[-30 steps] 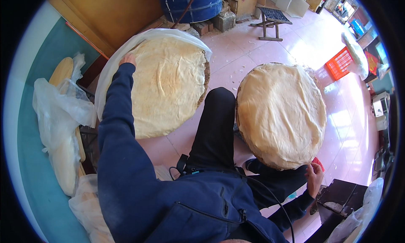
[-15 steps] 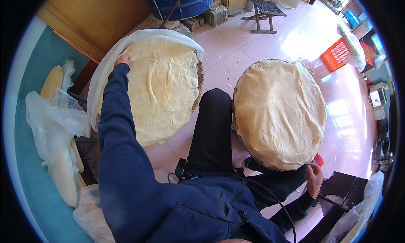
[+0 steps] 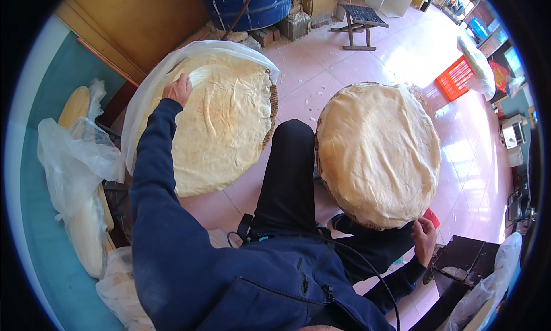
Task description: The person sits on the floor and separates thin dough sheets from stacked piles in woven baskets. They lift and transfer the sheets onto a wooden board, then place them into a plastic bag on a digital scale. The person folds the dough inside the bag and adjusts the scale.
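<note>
The left hand (image 3: 178,92) has moved inward over the left stack (image 3: 221,147), fingers pinching the raised edge of its top sheet (image 3: 200,75), which could tear if tugged sharply where it clings, while the right hand (image 3: 424,240) curls beside the right stack (image 3: 379,153), any pinch unclear.

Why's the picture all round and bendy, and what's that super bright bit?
Head view: black corners surround a round fisheye picture, and the teal wall bends along its rim; head view, upper right: white glare bounces off the pink floor; head view, nearer: wrinkles show clearly on the right-hand pale sheet.
</note>
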`<control>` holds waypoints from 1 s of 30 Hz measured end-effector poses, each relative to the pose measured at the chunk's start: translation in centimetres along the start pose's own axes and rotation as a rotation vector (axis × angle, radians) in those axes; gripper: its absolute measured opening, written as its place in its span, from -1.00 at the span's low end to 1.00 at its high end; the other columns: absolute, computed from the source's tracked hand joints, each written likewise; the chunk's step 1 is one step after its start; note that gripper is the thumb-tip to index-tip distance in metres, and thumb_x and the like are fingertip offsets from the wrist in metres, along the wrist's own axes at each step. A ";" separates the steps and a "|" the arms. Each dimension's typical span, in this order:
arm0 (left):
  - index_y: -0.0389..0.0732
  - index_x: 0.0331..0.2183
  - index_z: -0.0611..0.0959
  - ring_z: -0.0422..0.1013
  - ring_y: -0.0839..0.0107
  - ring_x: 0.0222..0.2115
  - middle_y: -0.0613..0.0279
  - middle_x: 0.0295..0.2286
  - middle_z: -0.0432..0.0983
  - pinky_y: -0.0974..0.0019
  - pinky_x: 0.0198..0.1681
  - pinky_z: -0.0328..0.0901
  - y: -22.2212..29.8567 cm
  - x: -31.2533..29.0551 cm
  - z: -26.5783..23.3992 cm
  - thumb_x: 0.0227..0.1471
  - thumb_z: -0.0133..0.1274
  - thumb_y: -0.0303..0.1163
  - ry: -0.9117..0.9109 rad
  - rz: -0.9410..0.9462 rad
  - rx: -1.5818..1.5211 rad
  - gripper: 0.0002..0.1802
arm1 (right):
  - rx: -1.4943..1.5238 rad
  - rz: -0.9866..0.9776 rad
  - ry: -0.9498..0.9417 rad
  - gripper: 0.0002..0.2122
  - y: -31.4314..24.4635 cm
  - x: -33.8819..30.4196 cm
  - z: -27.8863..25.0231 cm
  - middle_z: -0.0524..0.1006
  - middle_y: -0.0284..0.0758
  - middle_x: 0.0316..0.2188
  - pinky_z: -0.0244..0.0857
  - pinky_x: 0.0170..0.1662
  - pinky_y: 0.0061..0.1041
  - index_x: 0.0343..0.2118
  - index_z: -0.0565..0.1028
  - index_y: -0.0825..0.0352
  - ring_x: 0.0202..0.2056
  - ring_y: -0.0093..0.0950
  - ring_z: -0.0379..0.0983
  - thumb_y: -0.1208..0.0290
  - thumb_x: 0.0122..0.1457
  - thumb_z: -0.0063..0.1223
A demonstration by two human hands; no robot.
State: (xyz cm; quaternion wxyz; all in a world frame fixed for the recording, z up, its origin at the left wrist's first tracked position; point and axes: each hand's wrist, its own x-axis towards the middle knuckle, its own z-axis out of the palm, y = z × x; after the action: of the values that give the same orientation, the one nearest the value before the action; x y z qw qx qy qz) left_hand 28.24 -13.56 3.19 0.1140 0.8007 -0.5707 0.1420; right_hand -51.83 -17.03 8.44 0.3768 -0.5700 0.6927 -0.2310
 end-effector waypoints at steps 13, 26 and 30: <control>-0.14 -0.11 0.48 0.47 0.06 -0.35 0.00 -0.40 0.54 0.18 -0.26 0.33 8.8 -5.8 -12.3 -0.23 0.24 -0.14 -0.458 0.005 -0.107 -0.40 | 0.112 -0.101 -0.061 -0.75 -1.7 0.5 0.9 0.45 -0.37 -0.51 0.24 -0.43 -0.66 -0.20 0.41 0.45 -0.51 -0.63 0.34 0.40 0.10 0.03; -0.24 -0.45 0.60 0.43 0.11 -0.50 0.08 -0.55 0.49 0.25 -0.43 0.31 14.6 -11.7 -24.3 -0.10 0.17 -0.35 -0.148 0.250 -0.324 -0.83 | -0.095 -0.893 -0.633 -0.61 -17.5 -2.1 17.9 0.50 -0.17 -0.45 0.33 -0.31 -0.37 -0.18 0.40 0.37 -0.38 -0.21 0.46 0.40 -0.11 0.22; -0.26 -0.46 0.60 0.44 0.14 -0.52 0.09 -0.55 0.50 0.29 -0.46 0.31 16.3 -12.8 -26.0 -0.12 0.19 -0.40 -0.095 0.265 -0.338 -0.85 | -0.022 -1.106 -0.604 -0.45 -20.3 -2.0 25.1 0.45 -0.12 -0.27 0.28 -0.15 -0.34 -0.03 0.28 0.35 -0.18 -0.18 0.39 0.43 -0.13 0.21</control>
State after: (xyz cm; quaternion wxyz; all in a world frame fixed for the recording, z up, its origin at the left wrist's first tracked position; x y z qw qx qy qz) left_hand 6.35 1.45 23.25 0.1998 0.6939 -0.6915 0.0201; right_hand -19.49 -17.30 8.83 0.3747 -0.8878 0.1610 -0.2133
